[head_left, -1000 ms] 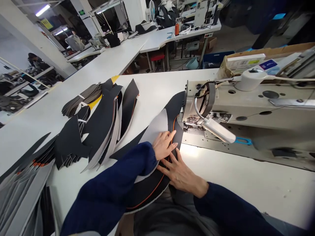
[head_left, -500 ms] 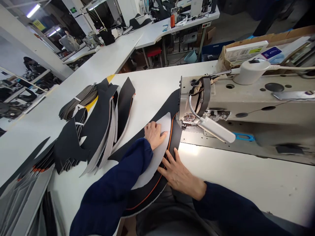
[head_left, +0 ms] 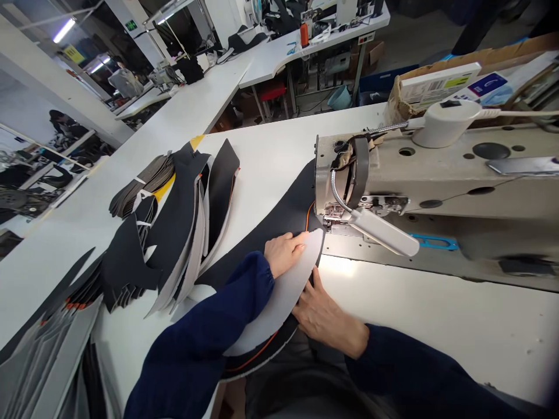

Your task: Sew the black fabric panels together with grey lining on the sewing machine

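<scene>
Our left hand (head_left: 283,254) lies flat on a pale grey curved panel (head_left: 275,308), with its 4 fingers together and pointing toward 2 o'clock. It presses down and grips nothing. Our right hand (head_left: 327,317) rests at the panel's lower edge, and its fingers (head_left: 315,283) slip beneath that edge, so we cannot tell whether they hold anything.

The grey panel lies on a larger black curved panel (head_left: 279,224), and both rest on a white worktable (head_left: 437,314) in front of us. The black panel's far end reaches the presser foot (head_left: 332,214) of a sewing machine head (head_left: 349,180) at 2 o'clock from our hands. Orange piping (head_left: 309,215) runs along the black panel toward that foot.

A white gooseneck lamp (head_left: 384,233) hangs beside the needle area. At 10 o'clock lie stacks of cut black panels (head_left: 174,215), with a yellow piece (head_left: 163,189) among them. A cardboard box (head_left: 432,87) sits at 1 o'clock, behind the machine. Farther off at 12 o'clock stands another white worktable (head_left: 279,64).
</scene>
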Demonstrator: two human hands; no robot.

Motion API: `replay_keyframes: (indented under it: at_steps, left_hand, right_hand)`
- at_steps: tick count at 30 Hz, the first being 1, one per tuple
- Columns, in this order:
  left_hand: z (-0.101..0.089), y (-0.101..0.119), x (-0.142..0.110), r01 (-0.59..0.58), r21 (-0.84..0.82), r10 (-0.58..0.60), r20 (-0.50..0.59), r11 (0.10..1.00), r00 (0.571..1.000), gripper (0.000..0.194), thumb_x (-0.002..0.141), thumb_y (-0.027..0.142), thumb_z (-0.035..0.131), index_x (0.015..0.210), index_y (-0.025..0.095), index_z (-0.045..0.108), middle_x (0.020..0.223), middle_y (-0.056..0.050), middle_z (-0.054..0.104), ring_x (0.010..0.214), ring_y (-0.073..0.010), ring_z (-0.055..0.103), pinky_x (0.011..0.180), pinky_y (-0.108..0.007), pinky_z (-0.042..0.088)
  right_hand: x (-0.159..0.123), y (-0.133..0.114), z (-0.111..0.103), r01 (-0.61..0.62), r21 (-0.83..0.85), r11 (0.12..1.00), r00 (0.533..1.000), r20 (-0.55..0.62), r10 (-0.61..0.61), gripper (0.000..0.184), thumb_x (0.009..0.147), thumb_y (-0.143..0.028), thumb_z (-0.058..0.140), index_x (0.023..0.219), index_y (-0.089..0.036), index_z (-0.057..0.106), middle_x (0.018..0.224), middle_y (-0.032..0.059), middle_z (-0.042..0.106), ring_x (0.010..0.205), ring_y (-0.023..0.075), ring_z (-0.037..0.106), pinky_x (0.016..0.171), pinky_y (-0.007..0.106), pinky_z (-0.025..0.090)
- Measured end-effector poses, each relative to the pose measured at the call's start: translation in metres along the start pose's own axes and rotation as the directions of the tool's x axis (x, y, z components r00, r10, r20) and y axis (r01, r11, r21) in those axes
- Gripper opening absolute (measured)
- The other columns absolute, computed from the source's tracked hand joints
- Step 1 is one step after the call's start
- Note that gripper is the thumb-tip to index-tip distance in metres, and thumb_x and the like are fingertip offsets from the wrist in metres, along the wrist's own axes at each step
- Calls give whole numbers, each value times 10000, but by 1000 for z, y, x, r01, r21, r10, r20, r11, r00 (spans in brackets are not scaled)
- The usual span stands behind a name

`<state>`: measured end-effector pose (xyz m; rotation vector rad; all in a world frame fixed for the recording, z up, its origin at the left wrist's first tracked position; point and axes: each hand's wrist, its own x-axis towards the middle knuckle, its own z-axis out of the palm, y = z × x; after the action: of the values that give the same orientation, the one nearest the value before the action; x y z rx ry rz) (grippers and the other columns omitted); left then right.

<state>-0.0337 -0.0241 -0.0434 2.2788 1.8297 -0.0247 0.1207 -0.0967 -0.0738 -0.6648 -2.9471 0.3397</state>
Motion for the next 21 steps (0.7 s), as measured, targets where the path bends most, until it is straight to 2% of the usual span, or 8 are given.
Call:
replay_keyframes:
  at_steps: [2,5,7,9,12,16,21]
  left_hand:
    - [4,6,4,-45,63,46,-27,997,999,442,962,281,354,1375,415,437,1010,-30,561,950,-212,558,719,-290,477]
    - [6,12,12,-90,60,93,-50,994,994,475,949,214,346,1357,430,458,1090,-36,501,946,-192,536,655,-267,467]
    - [5,14,17,-73,46,75,-54,996,996,441,957,255,349,1334,436,490,1084,-40,479,897,-181,540,633,-266,460]
    - [3,17,21,-50,43,53,-76,998,996,386,959,376,374,1311,434,520,1074,-45,466,883,-190,539,644,-281,466]
    - [1,22,25,-41,36,44,-82,999,996,408,928,531,408,1303,428,532,1089,-45,452,913,-208,529,682,-299,483]
    - [-2,27,27,-20,58,24,-59,998,998,401,945,509,392,1322,433,505,1113,-41,451,949,-204,520,709,-286,478]
    - [-4,29,27,-5,88,10,-57,996,998,415,956,496,372,1344,402,486,1114,-51,463,939,-211,514,700,-289,470]
  right_hand:
    - [0,3,-3,-7,5,1000,1000,-4,7,355,844,-411,595,1136,-223,668,1230,145,584,1238,422,373,1042,749,85]
    - [0,9,-6,-8,-4,1000,1000,-2,8,449,817,-444,637,1217,-240,625,1284,142,550,1255,435,356,1046,746,86]
    - [0,11,-4,-11,-6,1000,1000,3,11,500,803,-469,654,1250,-249,602,1297,140,544,1249,440,361,1040,752,80]
    - [-1,13,-1,-15,-10,1000,1000,5,15,536,803,-498,649,1272,-248,582,1302,142,543,1242,438,369,1034,756,84]
    - [-2,13,0,-8,-24,1000,1000,12,8,557,819,-505,631,1300,-235,554,1321,150,530,1249,427,368,1030,754,103]
    - [-2,13,-4,12,-38,999,1000,-2,-12,528,822,-483,636,1281,-231,565,1361,146,502,1276,428,342,1031,757,103]
    - [-3,15,-5,0,-44,999,1000,3,0,467,829,-472,631,1227,-228,603,1319,136,539,1265,428,362,1021,758,134]
